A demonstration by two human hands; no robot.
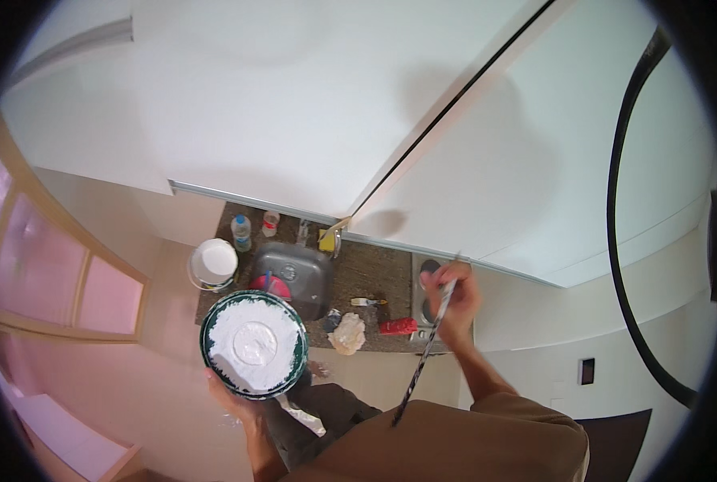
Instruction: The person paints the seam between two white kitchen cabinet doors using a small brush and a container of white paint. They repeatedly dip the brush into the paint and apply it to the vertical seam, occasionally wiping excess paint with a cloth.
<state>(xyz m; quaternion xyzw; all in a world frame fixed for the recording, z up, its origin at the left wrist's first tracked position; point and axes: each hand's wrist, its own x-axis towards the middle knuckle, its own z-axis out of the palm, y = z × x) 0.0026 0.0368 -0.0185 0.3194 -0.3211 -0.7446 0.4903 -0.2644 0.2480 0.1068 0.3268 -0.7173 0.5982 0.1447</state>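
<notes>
My left hand [233,394] holds a round dark green lid [255,344] from its near edge, the face up and coated with white paint or filler. My right hand [456,298] is raised over the cooktop end of the counter, its fingers closed around a thin tool whose exact kind I cannot tell. A black and white patterned cord [419,369] hangs down across my view by that hand. A white bucket [214,260] stands at the counter's left end, beyond the lid. A paintbrush [367,302] lies on the stone counter between my hands.
A steel sink [292,271] with a pink item [271,285] is set in the counter [370,265]. Around it are a plastic bottle [241,232], a cup [270,223] and a yellow sponge [326,240]. A crumpled cloth [347,334] and a red packet [398,326] lie nearer. White cabinet doors [262,108] rise ahead.
</notes>
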